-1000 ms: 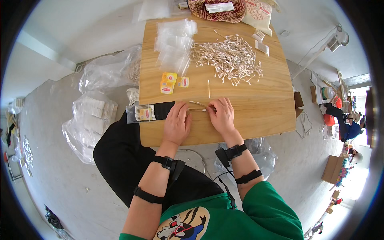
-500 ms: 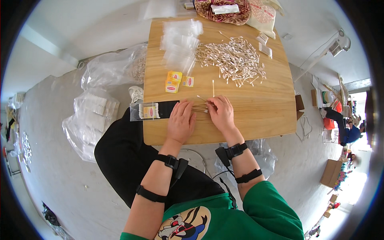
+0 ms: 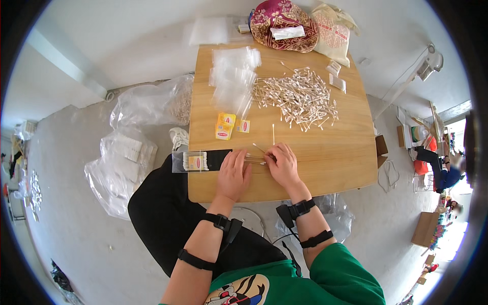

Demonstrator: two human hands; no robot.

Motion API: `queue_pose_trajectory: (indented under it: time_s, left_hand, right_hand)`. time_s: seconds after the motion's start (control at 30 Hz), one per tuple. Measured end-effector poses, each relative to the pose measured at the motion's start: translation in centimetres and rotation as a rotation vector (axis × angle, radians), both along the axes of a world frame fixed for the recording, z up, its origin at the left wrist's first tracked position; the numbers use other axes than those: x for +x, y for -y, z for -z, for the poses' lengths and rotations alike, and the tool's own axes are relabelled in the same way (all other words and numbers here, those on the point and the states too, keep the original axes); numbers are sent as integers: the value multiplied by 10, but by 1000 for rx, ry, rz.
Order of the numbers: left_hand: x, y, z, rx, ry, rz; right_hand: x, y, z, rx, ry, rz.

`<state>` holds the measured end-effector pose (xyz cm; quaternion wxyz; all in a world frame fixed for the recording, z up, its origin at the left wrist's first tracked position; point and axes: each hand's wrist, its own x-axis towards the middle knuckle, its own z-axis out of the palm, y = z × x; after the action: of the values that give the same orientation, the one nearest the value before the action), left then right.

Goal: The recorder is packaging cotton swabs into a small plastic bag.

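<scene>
Several white-tipped cotton swabs (image 3: pixel 255 159) lie between my two hands at the table's near edge. My right hand (image 3: pixel 284 165) has its fingertips closed on their right ends, and one swab slants up above the others. The fingers of my left hand (image 3: pixel 233 176) are stretched out, resting on the end of a black strip (image 3: pixel 218 159) by the swabs' left ends. On the strip's left part is a clear bag (image 3: pixel 178 162) holding a row of swabs and a yellow label card (image 3: pixel 195 162). A single swab (image 3: pixel 273 134) lies just beyond my right hand.
A big pile of loose swabs (image 3: pixel 300 96) covers the table's far middle. Clear plastic bags (image 3: pixel 234 76) and yellow cards (image 3: pixel 224 126) lie left of it. Small clear packs (image 3: pixel 337 83) and cloth bags (image 3: pixel 333 30) sit at the far side. Large plastic sacks (image 3: pixel 119 157) stand left on the floor.
The whole view has shifted, so the table and hands appear lower. Against the table, both hands have stayed nearly in place by the swabs.
</scene>
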<state>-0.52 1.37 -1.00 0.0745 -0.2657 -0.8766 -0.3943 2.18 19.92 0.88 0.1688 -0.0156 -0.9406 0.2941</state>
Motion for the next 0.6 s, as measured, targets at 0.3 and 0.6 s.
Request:
queue_pose_trajectory:
  time_s: [0.3, 0.6]
  left_hand:
    - [1, -2, 3, 26, -31, 1]
    - [-1, -3, -8, -117, -24, 68]
  right_hand:
    - [-7, 3, 9, -41, -15, 226]
    - [-5, 1, 2, -51, -47, 38]
